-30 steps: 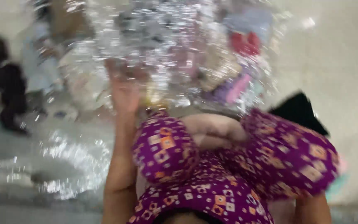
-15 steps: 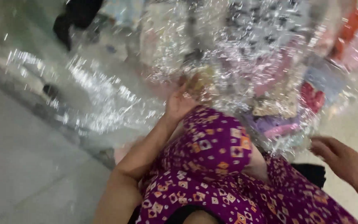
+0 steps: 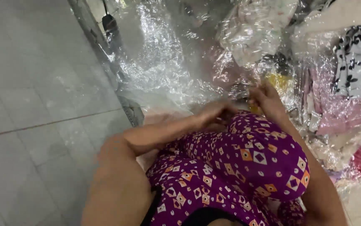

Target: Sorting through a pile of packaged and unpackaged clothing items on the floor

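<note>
Clear crinkled plastic sheeting (image 3: pixel 155 62) covers a heap of packed clothes on the tiled floor (image 3: pixel 29 104), and both hands meet at its near edge just past the person's knee in purple patterned cloth (image 3: pixel 256 159). Left hand (image 3: pixel 216 114) is curled with fingers bent down at the plastic's edge (blur hides whether it actually pinches anything), while the right hand (image 3: pixel 264 98) lies just beside it, fingers partly bent and touching the wrap near a yellow packet (image 3: pixel 279 80). Pink folded garments (image 3: pixel 344 111) and a white one with black flowers (image 3: pixel 358 62) lie wrapped to the right.
</note>
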